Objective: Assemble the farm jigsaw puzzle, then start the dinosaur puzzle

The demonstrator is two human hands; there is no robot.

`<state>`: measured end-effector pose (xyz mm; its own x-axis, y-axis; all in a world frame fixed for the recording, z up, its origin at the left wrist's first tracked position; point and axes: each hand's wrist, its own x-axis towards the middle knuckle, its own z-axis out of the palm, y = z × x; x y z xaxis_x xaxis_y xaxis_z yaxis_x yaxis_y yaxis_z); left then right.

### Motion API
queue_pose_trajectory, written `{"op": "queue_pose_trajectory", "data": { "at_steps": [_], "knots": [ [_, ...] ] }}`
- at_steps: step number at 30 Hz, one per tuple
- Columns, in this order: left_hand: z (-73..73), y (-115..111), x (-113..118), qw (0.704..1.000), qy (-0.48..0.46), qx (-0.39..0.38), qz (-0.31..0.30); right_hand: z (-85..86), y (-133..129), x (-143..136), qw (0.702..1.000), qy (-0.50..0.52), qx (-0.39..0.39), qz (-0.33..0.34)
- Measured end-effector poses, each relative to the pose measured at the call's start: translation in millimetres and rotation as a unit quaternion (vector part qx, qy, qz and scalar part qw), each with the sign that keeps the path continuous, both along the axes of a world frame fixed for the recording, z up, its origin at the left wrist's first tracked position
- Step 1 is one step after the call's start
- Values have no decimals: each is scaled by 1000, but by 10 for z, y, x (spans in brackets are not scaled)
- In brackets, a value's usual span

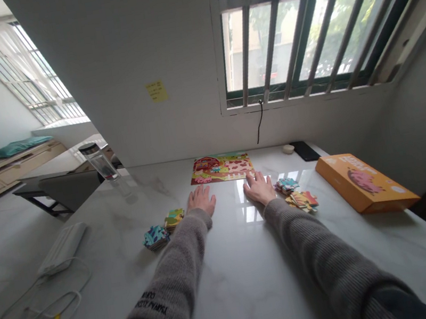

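A colourful farm picture sheet (220, 168) lies flat near the wall, at the far side of the white table. My left hand (201, 200) rests on the tabletop just below its lower left part, fingers spread and holding nothing. At the sheet's lower right corner is my right hand (259, 188), also spread, its fingertips at or touching the edge. Left of my left hand stand a stack of blue puzzle pieces (156, 237) and a stack of green-yellow puzzle pieces (174, 218). Beside my right hand are teal puzzle pieces (286, 185) and orange-yellow puzzle pieces (302, 201).
An orange box (366, 181) lies on the right of the marble-patterned table (234, 296). Behind it are a black phone (304, 151) and a small white round object (288, 149). On the left are a glass bottle (99, 161), a white power strip (63, 249) and its cable (45, 311).
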<state>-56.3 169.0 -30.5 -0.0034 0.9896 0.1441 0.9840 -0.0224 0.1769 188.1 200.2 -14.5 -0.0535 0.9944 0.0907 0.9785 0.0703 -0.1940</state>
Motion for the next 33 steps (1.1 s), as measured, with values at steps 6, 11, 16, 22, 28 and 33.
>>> {"op": "queue_pose_trajectory", "data": {
  "at_steps": [6,11,16,22,28,33],
  "knots": [
    [28,-17,12,1000,-7,0,9,-21,86,-41,1000,9,-6,22],
    [52,-49,27,1000,-4,8,30,-41,136,-125,999,12,-6,33],
    [58,-66,24,999,-2,19,39,-39,152,-233,999,20,-12,49],
    [49,-77,32,999,-3,35,37,-28,131,-434,995,33,-1,91],
    [8,-198,64,998,6,52,35,-14,134,-662,992,23,-2,128],
    [38,-273,76,999,8,48,22,-3,153,-840,986,11,-6,167]
  ]
}}
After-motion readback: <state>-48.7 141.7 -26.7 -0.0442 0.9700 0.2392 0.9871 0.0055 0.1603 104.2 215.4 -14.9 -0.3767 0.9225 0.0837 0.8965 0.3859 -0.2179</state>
